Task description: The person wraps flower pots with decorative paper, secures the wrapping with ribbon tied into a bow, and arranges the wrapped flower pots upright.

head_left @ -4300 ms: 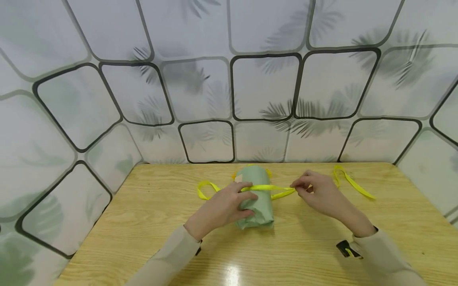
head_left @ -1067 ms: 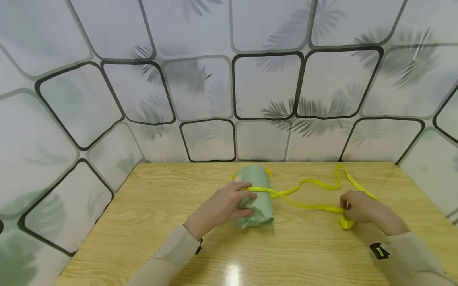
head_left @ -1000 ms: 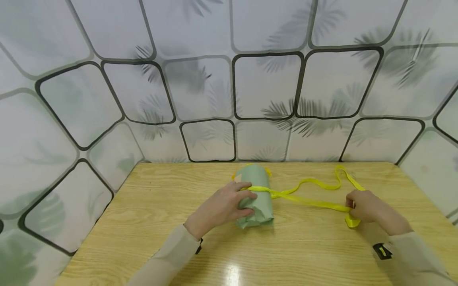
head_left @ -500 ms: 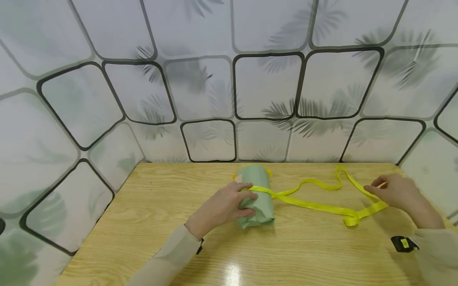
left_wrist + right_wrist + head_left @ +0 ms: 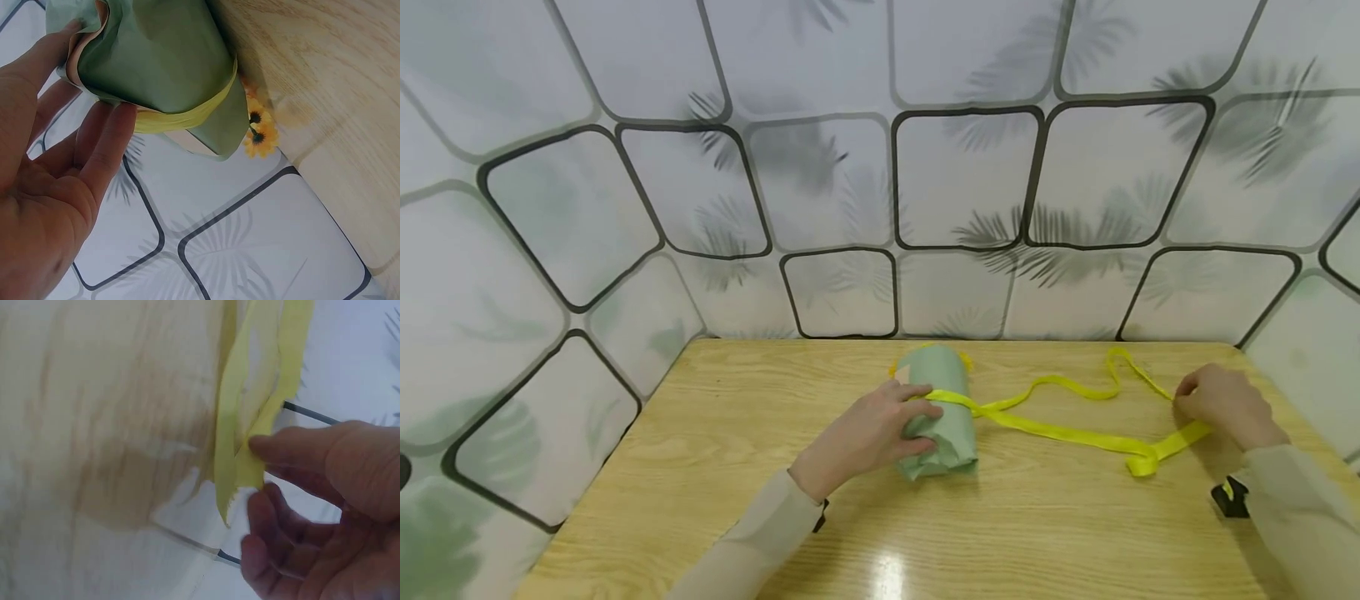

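A bouquet (image 5: 951, 437) wrapped in pale green paper lies on the table, with yellow-orange flowers (image 5: 259, 134) showing at its far end. My left hand (image 5: 868, 429) holds it from the left, fingertips at the yellow ribbon (image 5: 200, 119) that circles the paper. From there two ribbon strands run right, crossing close beside the bouquet; the nearer strand (image 5: 1060, 432) has a curled fold (image 5: 1142, 462). At the table's right side, my right hand (image 5: 1228, 404) pinches ribbon between thumb and fingers. The right wrist view shows jagged cut ends of the ribbon (image 5: 294, 356) there.
The wooden table (image 5: 737, 475) meets a white patterned backdrop (image 5: 955, 183) at its back and sides. Farther back, the other ribbon strand (image 5: 1067, 383) lies in loose curves. Dark straps with small devices (image 5: 1231, 497) sit at the wrists.
My right hand drew the ribbon from beside the bouquet out to the right, let it go, and now pinches ribbon at the far right. The left hand stays on the bouquet.
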Demonstrator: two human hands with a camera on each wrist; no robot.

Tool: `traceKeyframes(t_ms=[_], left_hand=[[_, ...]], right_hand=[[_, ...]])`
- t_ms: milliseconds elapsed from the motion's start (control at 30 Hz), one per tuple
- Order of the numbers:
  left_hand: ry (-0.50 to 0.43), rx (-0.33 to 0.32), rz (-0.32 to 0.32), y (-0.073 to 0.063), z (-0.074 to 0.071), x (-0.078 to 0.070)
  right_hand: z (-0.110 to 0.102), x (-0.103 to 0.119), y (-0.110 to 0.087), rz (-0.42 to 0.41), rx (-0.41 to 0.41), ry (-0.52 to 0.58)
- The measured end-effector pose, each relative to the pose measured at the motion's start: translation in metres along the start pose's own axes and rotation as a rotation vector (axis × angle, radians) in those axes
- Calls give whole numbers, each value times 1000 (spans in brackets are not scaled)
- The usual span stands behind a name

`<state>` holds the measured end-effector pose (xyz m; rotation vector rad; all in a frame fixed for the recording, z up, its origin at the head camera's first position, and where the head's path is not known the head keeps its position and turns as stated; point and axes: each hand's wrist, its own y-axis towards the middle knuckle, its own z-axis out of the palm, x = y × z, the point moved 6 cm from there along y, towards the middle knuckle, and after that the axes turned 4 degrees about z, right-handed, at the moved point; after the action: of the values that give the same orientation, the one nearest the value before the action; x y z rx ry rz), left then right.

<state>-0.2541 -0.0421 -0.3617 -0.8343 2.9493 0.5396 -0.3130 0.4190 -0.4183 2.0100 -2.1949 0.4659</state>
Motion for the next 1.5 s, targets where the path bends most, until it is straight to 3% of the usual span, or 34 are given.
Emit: traceKeyframes(t_ms=[100, 333, 500, 667, 800, 1133, 1300, 1500], left_hand=[[4, -4, 5, 0, -1, -1], [3, 5, -9, 0, 0, 0], [3, 4, -9, 0, -1, 0], [6, 1, -5, 0, -1, -1], [8, 1, -4, 0, 0, 0], [10, 0, -4, -1, -1, -1], [2, -1, 0, 0, -1, 0], [4, 7, -9, -1, -1, 0]], right_hand=[[-6, 0, -6, 57, -116, 45], [-34, 28, -27, 81, -511, 136], [-61, 37, -39, 143, -663, 152], [-70, 25, -48, 248, -631, 127], [-65, 11, -49, 278, -528, 125], [-38, -4, -31, 52, -178, 364], [-34, -3, -34, 73, -160, 350], [-40, 8, -40, 84, -221, 271]])
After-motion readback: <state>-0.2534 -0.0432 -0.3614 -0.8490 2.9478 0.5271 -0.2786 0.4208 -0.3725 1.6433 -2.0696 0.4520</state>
